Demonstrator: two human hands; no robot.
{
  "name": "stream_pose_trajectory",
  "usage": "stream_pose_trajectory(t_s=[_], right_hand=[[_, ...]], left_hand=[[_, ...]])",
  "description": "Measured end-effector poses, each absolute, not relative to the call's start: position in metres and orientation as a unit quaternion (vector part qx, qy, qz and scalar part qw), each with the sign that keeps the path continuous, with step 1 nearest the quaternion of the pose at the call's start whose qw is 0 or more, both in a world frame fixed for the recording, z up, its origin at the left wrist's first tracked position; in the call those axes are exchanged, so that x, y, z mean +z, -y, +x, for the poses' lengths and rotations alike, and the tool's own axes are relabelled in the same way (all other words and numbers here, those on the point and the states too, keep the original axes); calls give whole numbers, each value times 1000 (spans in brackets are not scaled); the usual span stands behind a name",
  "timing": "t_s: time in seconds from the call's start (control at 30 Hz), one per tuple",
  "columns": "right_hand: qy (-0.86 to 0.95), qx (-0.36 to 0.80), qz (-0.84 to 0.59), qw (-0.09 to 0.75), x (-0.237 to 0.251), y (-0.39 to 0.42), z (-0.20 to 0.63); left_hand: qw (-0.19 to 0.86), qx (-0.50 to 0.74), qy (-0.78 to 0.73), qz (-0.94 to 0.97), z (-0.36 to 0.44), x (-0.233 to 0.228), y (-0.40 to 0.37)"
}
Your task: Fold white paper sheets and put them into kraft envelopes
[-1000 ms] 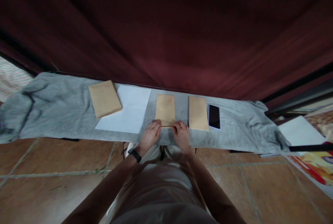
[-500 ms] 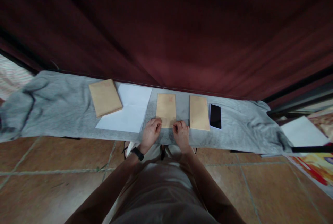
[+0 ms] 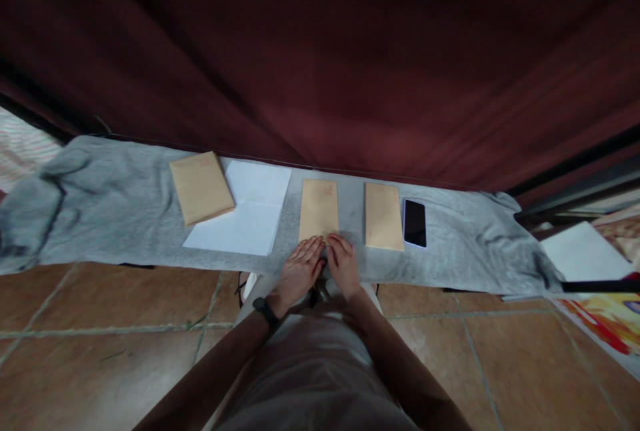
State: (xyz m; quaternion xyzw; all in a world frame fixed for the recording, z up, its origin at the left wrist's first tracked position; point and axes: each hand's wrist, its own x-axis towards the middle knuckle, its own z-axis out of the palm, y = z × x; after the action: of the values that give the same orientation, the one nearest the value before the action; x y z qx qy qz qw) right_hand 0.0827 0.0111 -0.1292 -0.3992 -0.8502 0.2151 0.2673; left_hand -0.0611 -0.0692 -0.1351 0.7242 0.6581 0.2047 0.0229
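Note:
A brown paper envelope with a small red print near its far right corner lies flat in front of me. Across its near end, my left hand rests with the fingers stretched out together. My right hand presses on the same end from the other side, fingers extended and pointing inward. The fingertips of both hands nearly meet at the middle of that edge, which they cover. To the right of my hands lies a stack of brown envelopes.
Left of centre, a thicker envelope pile overlaps folded white paper. At the right is a phone with a dark screen. Grey cloth covers the narrow table, and a dark red curtain hangs behind it.
My hands have moved inward from the envelope's two near corners to the middle of its near edge. Their curled fingers have straightened over the paper.

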Motion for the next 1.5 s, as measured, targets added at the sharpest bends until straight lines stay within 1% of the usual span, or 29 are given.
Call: stream_pose_trajectory(t_s=[0.1, 0.27, 0.53, 0.83, 0.97, 1.2, 1.5], right_hand=[[874, 217, -362, 242, -126, 1, 77], [897, 173, -353, 200, -127, 7, 79], [902, 131, -368, 183, -133, 9, 86], [891, 125, -388, 198, -142, 8, 102], [886, 125, -397, 206, -143, 8, 103], [886, 122, -399, 202, -138, 12, 91], [889, 119, -388, 213, -143, 9, 90]], left_hand=[[19, 192, -663, 723, -60, -139, 69], [20, 184, -667, 721, -60, -141, 69], [24, 193, -678, 709, -66, -136, 75], [4, 211, -695, 687, -79, -136, 84], [3, 197, -701, 686, -73, -135, 82], [32, 185, -673, 716, -58, -135, 67], [38, 169, -660, 731, -70, -134, 38]])
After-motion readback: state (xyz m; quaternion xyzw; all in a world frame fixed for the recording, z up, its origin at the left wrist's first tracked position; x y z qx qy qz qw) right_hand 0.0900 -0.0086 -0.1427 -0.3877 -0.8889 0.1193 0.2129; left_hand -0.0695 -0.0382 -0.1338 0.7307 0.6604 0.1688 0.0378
